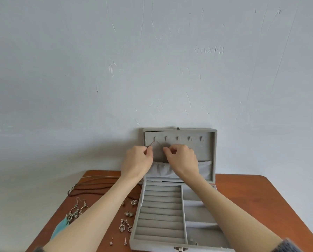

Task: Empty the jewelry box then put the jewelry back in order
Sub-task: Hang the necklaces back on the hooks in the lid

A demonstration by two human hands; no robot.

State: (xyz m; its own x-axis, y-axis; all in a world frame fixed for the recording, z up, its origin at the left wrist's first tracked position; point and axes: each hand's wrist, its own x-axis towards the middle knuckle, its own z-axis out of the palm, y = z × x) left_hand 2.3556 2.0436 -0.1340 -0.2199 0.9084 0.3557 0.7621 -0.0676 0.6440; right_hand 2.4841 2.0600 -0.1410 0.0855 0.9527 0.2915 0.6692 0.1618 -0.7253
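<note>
Both hands pinched a thin silver chain (156,144) before the raised lid of the open grey velvet jewelry box (214,151). The left hand (137,160) sat just below the leftmost hook (154,138); the right hand (182,157) held the other end. The chain ran roughly side to side.

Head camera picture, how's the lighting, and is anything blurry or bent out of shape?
Head view: soft, even light, only faint shadows, no glare; wide-angle lens stretches the forearms and table edges; the thin chain pinched between left hand and right hand is barely resolved; stud earrings look soft.
</note>
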